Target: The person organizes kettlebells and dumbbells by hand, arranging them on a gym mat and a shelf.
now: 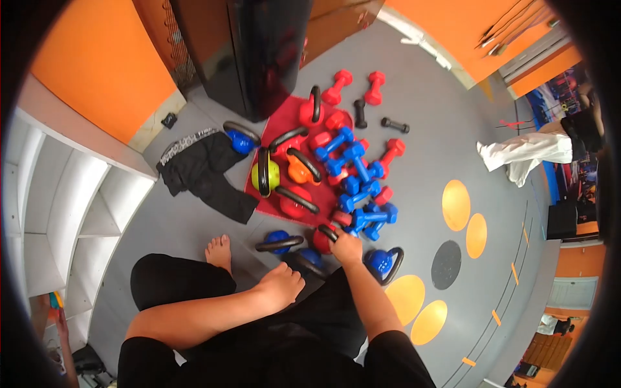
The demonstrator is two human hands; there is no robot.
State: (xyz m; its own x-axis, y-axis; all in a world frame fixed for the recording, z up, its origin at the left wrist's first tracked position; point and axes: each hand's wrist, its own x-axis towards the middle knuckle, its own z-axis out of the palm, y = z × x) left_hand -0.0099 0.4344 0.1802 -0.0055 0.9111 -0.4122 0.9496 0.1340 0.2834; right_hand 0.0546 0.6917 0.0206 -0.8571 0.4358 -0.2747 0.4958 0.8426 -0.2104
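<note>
My right hand is closed around the black handle of a red kettlebell, which stands on the floor in front of me. Over my thigh, my left hand has its fingers curled in, with no object showing in it. Just ahead of it are a blue kettlebell and another blue one, partly hidden by its handle. To the right of my right forearm rests a third blue kettlebell. Blue dumbbells lie heaped just beyond my right hand.
Several kettlebells, among them a yellow-green one and an orange one, stand on a red mat. Red dumbbells lie farther off. Black clothing is on the floor. White shelves line the left. A person in white trousers is at right.
</note>
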